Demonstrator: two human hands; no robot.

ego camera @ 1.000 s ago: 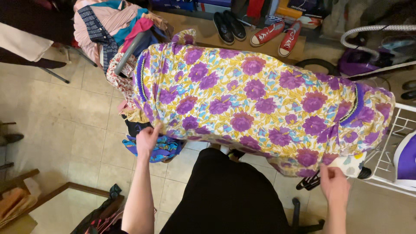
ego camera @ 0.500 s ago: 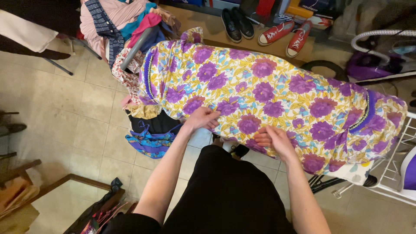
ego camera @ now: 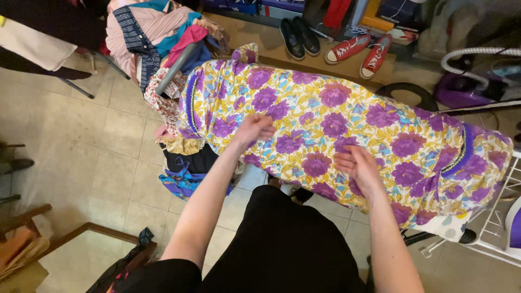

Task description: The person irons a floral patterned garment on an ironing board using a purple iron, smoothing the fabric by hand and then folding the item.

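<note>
While hands rest on floral garment (ego camera: 336, 116), clothes pile (ego camera: 157, 38) crowds beside.

The floral garment (ego camera: 347, 125) is thin woven cloth, matt, with a printed pattern and slightly creased where the left hand (ego camera: 253, 129) and right hand (ego camera: 358, 168) press bare skin on it — a darker braided trim (ego camera: 462, 149) runs across one end. The heap of clothes (ego camera: 157, 38) behind is mixed soft fabric. The red sneakers (ego camera: 358, 51) look like canvas with pale rubber soles; the black shoes (ego camera: 297, 35) have a faint leather sheen. The floor tiles (ego camera: 81, 141) are smooth, dull ceramic — the wire rack (ego camera: 502, 217) is white coated metal, the steamer hose (ego camera: 472, 54) ribbed plastic
</note>
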